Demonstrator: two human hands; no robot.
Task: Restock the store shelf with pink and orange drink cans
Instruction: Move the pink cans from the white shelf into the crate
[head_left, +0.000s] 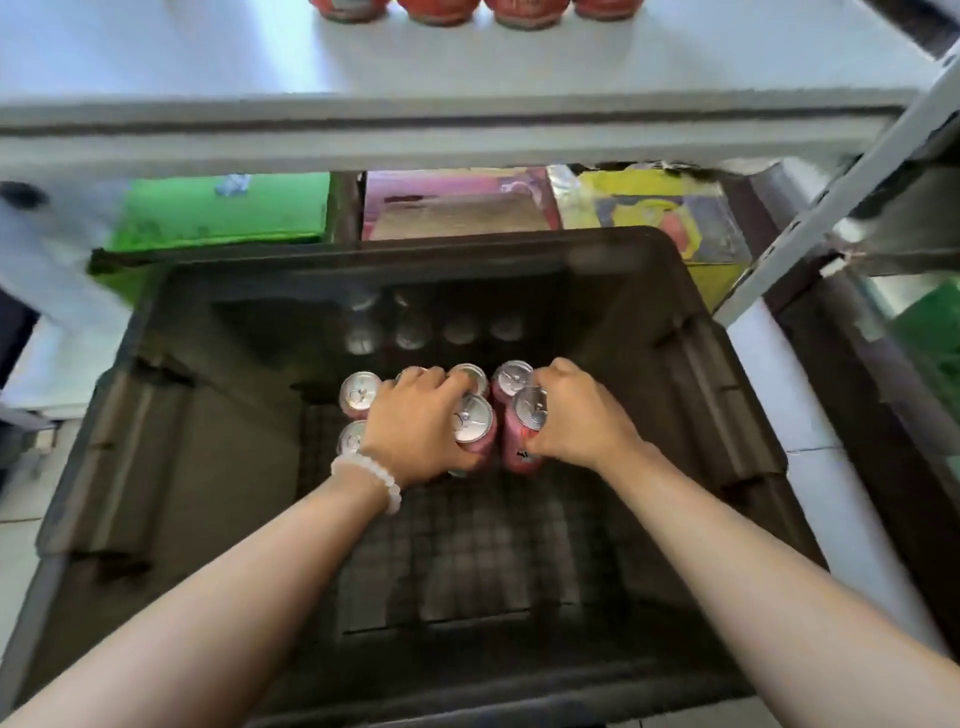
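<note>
A pink can (470, 423) was gripped by the left hand (415, 434) and another (524, 431) by the right hand (576, 415), both low in the crate (156, 467). Few cans remained there; on the shelf (208, 57), mostly bare, some stood far back.

Looking down into a dark plastic crate (701, 395) at center frame. Both hands reach in among pink drink cans with silver tops. The left hand (415, 431), a white beaded bracelet (370, 480) at its wrist, grips one pink can (474, 428). The right hand (579, 421) grips another pink can (525, 423) just beside it. Along the top edge, red-orange cans (436, 10) stand on a white shelf (467, 73).
</note>
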